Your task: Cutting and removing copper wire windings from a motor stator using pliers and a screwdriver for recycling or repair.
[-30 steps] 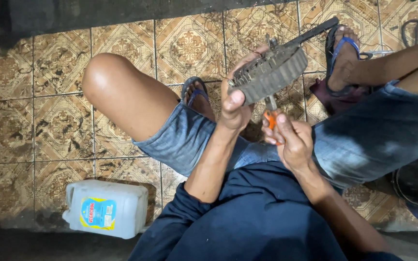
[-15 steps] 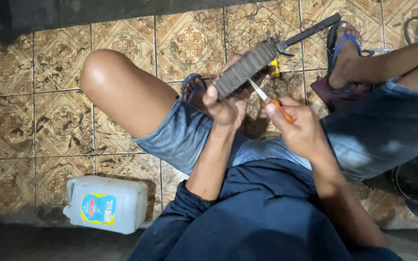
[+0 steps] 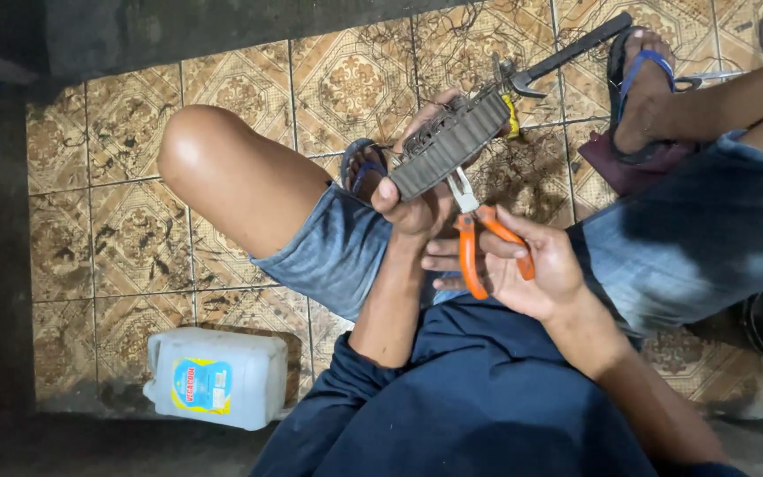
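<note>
My left hand point(image 3: 412, 203) grips a grey ribbed metal block with wire windings point(image 3: 448, 141) and holds it tilted above my lap. In my right hand point(image 3: 523, 269) are orange-handled pliers point(image 3: 479, 243); their metal jaws point up and touch the underside of the block. The handles are spread apart between my fingers. I sit on a tiled floor with both knees bent, in denim shorts and a dark blue shirt.
A white plastic jug point(image 3: 218, 375) with a blue and yellow label lies on the floor at the lower left. A long dark metal tool point(image 3: 567, 57) and loose tangled wire point(image 3: 532, 168) lie on the tiles behind the block. My sandalled feet point(image 3: 642, 97) rest nearby.
The block has turned and dropped a little in my left hand. My right hand has shifted the pliers so that their orange handles now show and the jaws meet the block from below.
</note>
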